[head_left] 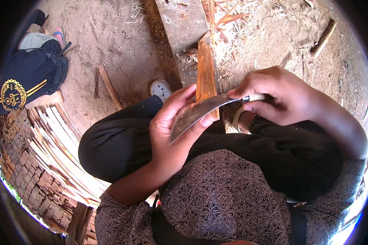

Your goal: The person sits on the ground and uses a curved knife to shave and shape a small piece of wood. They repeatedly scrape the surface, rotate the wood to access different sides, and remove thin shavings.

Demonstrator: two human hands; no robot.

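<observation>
My right hand [278, 96] is closed round the pale handle of a curved knife [194, 116], its forefinger and thumb near the base of the blade. The broad grey blade lies across the near part of an orange-brown strip of wood [206, 71] and passes over my left palm. My left hand [169, 126] grips the near end of the strip, thumb on the right side and fingers on the left. The strip points away from me, and its far tip rests at the edge of a worn plank [182, 26]. The blade hides part of the wood and palm.
Wood shavings [233, 38] litter the dirt floor beside the plank. A person in a dark shirt [32, 77] is at the far left, near long split sticks [65, 143] and stacked wood pieces [26, 175]. A loose stick [324, 37] lies at far right. My bent legs [118, 139] flank the work.
</observation>
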